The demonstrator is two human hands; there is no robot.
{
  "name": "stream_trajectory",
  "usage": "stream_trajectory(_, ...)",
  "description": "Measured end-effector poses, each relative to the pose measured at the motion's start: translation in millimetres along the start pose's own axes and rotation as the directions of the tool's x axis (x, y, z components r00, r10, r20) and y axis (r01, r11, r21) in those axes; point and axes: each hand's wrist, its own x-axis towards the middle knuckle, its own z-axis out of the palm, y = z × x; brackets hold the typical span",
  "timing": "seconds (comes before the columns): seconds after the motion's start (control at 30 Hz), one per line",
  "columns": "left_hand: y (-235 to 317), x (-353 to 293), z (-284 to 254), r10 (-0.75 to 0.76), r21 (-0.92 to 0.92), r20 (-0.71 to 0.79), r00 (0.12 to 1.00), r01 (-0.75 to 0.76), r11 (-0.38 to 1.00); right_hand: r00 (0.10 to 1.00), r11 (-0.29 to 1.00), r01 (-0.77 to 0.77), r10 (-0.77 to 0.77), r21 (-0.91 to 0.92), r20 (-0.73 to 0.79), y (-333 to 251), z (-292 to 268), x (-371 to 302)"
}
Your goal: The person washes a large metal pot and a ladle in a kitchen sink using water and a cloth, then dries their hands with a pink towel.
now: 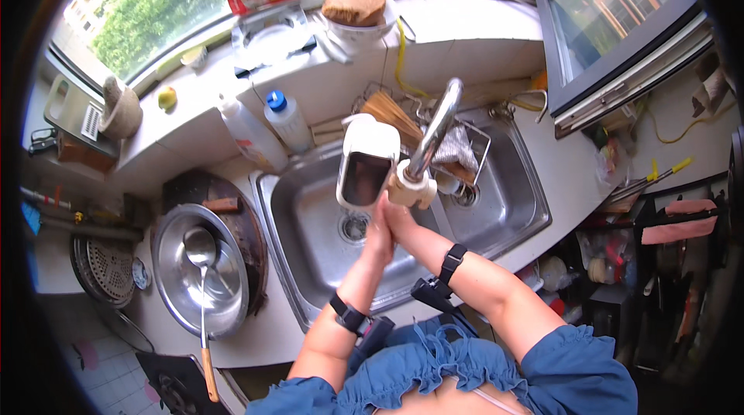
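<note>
My left hand point(378, 234) and my right hand point(398, 220) are pressed against each other over the left sink basin point(310, 248). They meet just below the cream-coloured tap head point(411, 189), at the end of a chrome spout point(439, 127). Most of my fingers are hidden by each other and by the tap head, so their pose is unclear. No object shows in either hand. Close beyond my fingertips, a white container with a dark opening point(369, 161) stands over the basin. A drain point(354, 227) lies beneath, left of my hands.
At left, a metal bowl point(164, 260) holds a ladle point(203, 291). Behind the sink stand a white bottle point(252, 136) and a blue-capped bottle point(289, 122). The right basin point(508, 202) has a wire rack point(482, 153). An open window point(612, 20) juts inward at right.
</note>
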Motion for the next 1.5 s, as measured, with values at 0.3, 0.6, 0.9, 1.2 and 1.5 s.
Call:
stream_trajectory(0.3, 0.9, -1.2, -8.9, 0.124, 0.029, -0.018, 0.992, -0.123, 0.992, 0.838, 0.623, -0.515, 0.508, 0.588, 0.196, 59.1, 11.9, 15.0)
stream_trajectory(0.6, -9.2, 22.2, -48.5, 0.646, 0.765, 0.381, 0.661, -0.618, 0.181, 0.809, 0.420, -0.585, 0.358, 0.694, 0.466, -58.4, 11.1, -13.1)
stream_trajectory(0.9, -7.5, 18.1, -22.6, 0.501, 0.272, 0.004, 0.865, -0.483, 0.832, 0.944, 0.851, -0.310, 0.329, 0.424, 0.030, -47.9, 14.7, -21.9)
stream_trajectory(1.2, -4.8, -6.5, -10.3, -0.195, -0.562, 0.124, 0.973, 0.231, 0.794, 0.943, 0.964, 0.199, -0.140, -0.176, 0.304, -20.2, -13.1, 4.8)
stream_trajectory(1.5, -10.1, 12.4, -37.4, 0.146, -0.627, 0.355, 0.924, 0.120, 0.770, 0.966, 0.998, -0.067, 0.067, -0.007, 0.251, -50.1, 5.3, -20.4)
